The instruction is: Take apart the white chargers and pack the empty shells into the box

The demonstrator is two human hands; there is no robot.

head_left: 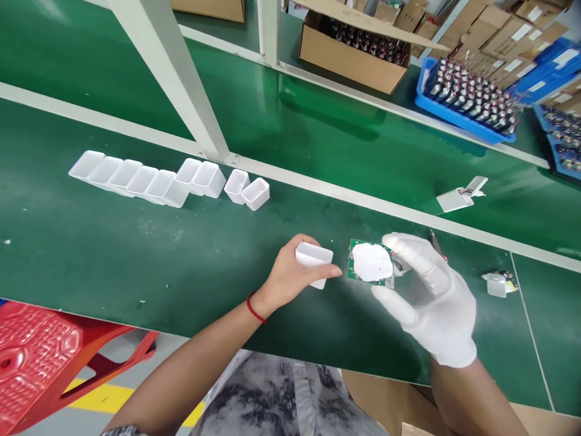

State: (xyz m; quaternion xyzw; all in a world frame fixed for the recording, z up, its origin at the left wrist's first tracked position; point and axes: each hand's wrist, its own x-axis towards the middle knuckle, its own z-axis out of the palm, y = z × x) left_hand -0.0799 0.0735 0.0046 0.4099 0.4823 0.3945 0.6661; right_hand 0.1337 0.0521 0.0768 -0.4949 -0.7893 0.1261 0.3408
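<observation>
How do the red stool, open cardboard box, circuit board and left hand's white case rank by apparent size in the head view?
Red stool, partly out of frame
Open cardboard box
Circuit board and white case: too alike to rank

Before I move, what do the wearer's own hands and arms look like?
The left hand is bare, with a red braided-looking bracelet at the wrist; a mottled grey sleeve just shows. The right hand wears a plain white glove ending near the wrist, forearm bare beyond.

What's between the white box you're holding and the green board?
The thumb tip of the left hand pokes between the white box and green board in the head view.
</observation>
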